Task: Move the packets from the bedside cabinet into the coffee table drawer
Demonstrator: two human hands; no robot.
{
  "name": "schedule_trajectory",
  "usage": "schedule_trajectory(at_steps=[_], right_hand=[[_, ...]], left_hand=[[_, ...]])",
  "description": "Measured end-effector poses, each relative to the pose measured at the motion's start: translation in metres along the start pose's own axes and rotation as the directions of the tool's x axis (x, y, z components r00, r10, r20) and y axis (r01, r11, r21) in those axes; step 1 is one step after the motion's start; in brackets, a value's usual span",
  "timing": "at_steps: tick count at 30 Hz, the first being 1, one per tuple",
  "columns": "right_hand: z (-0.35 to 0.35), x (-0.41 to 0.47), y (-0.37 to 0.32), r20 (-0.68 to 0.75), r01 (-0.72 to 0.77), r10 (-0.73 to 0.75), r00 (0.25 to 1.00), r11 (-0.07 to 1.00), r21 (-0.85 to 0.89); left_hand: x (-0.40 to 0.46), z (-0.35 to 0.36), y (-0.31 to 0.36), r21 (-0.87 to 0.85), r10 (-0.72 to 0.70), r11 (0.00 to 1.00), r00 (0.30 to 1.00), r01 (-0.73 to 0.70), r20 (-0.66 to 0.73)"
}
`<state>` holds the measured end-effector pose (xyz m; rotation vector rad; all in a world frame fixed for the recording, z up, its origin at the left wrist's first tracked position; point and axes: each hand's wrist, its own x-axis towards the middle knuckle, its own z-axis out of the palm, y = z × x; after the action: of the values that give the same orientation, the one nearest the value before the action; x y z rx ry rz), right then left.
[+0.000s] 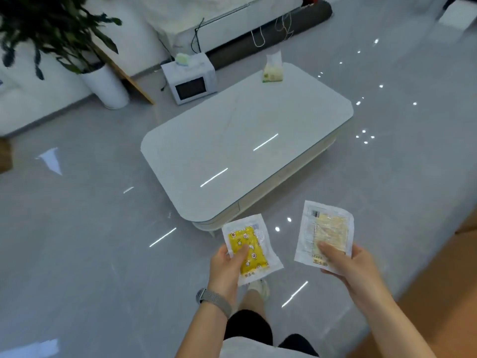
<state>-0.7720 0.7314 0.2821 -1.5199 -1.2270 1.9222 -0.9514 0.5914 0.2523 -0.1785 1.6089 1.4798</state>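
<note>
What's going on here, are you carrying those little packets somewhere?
A person is standing on the grey floor with a packet in each hand. The left hand grips a yellow star-print packet, and the right hand holds a larger pale packet. Just ahead is a white coffee table with a tissue pack on its far end. Its drawer looks closed, so neither packet has gone in yet. A microwave sits on the floor beyond, beside a potted plant.

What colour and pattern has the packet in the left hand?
Yellow packet with small stars, clear edges; head view.
</note>
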Motion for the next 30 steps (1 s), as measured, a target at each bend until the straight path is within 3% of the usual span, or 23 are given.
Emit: schedule_trajectory(at_steps=[9, 15, 25, 30], right_hand=[[0.039, 0.168, -0.067, 0.043, -0.039, 0.043, 0.998, 0.996, -0.081], [0.030, 0.279, -0.065, 0.049, -0.039, 0.043, 0.998, 0.995, -0.091], [-0.013, 0.522, 0.085, 0.138, -0.067, 0.077, 0.987, 0.995, -0.077], [-0.018, 0.621, 0.174, 0.155, -0.026, 0.036, 0.987, 0.998, -0.064]], left_hand=[[0.161, 0.083, 0.064, 0.047, -0.015, 0.999, 1.000, 0.014, 0.006], [0.255, 0.144, 0.048, 0.061, -0.080, 0.995, 0.996, 0.078, 0.040], [0.469, 0.189, -0.092, -0.027, -0.165, 0.985, 0.977, 0.171, 0.133], [0.559, 0.195, -0.156, 0.050, -0.139, 0.990, 0.966, 0.131, 0.218]])
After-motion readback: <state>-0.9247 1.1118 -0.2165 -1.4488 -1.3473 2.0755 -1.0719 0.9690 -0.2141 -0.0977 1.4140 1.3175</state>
